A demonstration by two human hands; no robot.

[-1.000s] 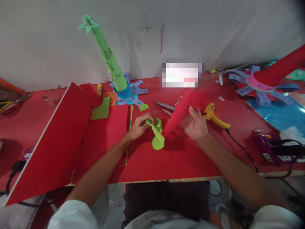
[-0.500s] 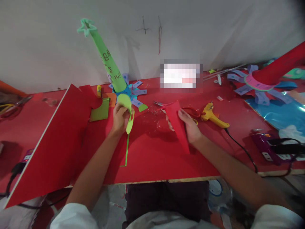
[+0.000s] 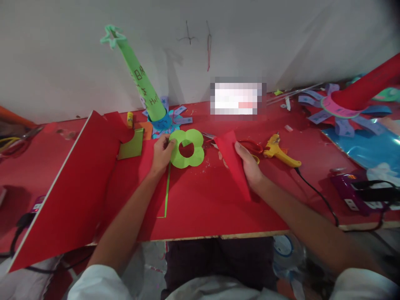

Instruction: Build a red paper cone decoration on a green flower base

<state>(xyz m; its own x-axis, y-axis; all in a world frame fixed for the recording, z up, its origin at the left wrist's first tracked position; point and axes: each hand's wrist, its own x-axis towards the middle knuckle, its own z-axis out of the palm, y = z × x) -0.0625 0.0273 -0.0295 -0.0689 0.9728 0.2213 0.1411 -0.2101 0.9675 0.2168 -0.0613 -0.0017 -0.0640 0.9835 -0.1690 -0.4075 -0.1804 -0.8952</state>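
A light green paper flower with a round hole in its middle is pinched at its left edge by my left hand; its flat face shows. My right hand grips a folded red paper piece, thumb on the near side and fingertips showing past its left edge. Red-handled scissors lie partly behind my right hand. Behind my left hand, a green paper cone with a star on its tip stands tilted in a blue ring base.
A yellow glue gun with a black cable lies at the right. A large red board leans up at the left, near green paper and a glue stick. A red cone and a purple box are far right.
The green flower has turned from edge-on to face the camera and spread out to the right of my left hand. My right hand and the red paper have shifted only slightly.
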